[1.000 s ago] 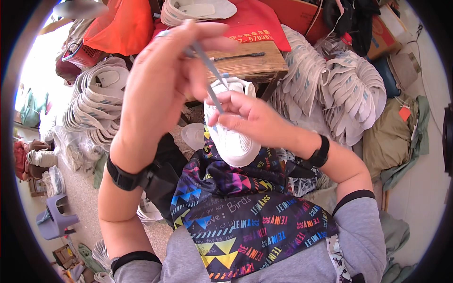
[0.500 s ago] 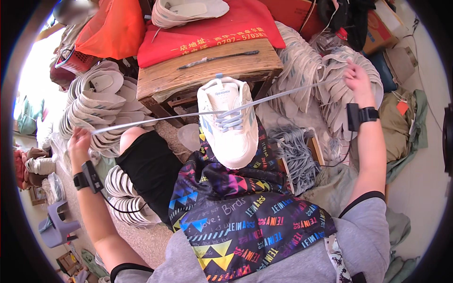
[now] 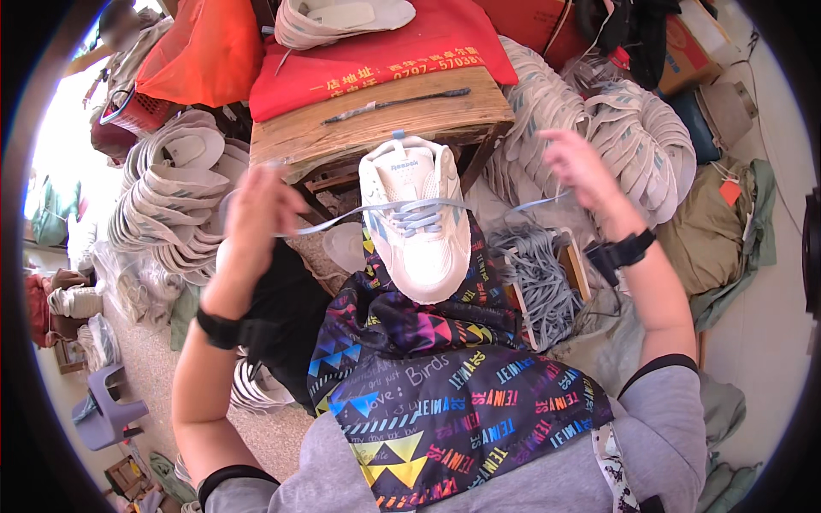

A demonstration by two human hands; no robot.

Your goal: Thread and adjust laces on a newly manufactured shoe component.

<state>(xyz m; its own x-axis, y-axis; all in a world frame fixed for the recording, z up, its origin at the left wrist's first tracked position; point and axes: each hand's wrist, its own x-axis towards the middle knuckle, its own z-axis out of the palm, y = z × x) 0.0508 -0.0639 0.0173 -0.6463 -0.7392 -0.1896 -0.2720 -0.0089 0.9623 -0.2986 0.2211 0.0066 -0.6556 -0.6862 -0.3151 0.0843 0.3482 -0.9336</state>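
Note:
A white sneaker [image 3: 419, 256] with pale blue laces sits in the middle, toe toward me, before the wooden bench. The grey-blue shoelace [image 3: 342, 217] crosses its upper and runs out to both sides. Left of the shoe, my left hand [image 3: 263, 203] is closed on one lace end, its fingers blurred. My right hand [image 3: 583, 167] is raised on the other side; its forefinger points out while the lower fingers hold the other end. The lace bends slightly between the hands and the shoe. Each wrist wears a black strapped device.
A thin dark tool [image 3: 398, 105] lies on the wooden bench [image 3: 299, 141], which is partly covered by a red cloth [image 3: 376, 64]. White shoe uppers [image 3: 167, 197] are stacked at both sides. A box of grey-blue laces [image 3: 547, 286] stands at the right. A patterned apron [image 3: 462, 402] covers my lap.
Both hands have come inward toward the shoe from wide apart, the left rising and the right dropping slightly. The lace, earlier stretched taut, now hangs looser. The shoe has barely moved.

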